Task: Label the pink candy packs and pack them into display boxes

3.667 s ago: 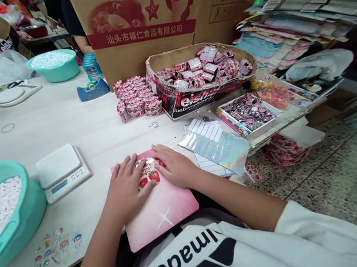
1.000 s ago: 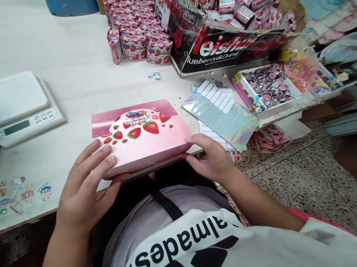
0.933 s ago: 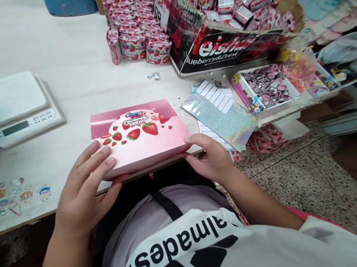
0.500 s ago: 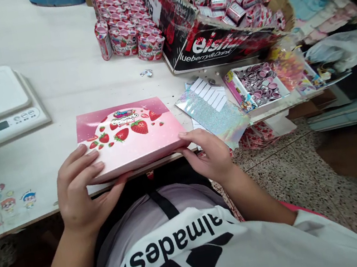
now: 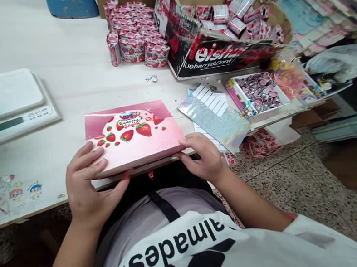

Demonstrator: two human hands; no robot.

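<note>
White tbl: pink box btwn L fingers & R fingers, both half-curled, gripping it nr-side.

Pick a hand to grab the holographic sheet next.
Right, probably: the right hand holds the pink box at the end nearest the holographic sheet; the left hand holds the opposite end.

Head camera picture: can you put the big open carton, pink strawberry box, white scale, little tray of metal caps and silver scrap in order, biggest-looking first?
1. Open carton
2. Pink strawberry box and white scale: too alike to rank
3. Tray of metal caps
4. Silver scrap
</note>
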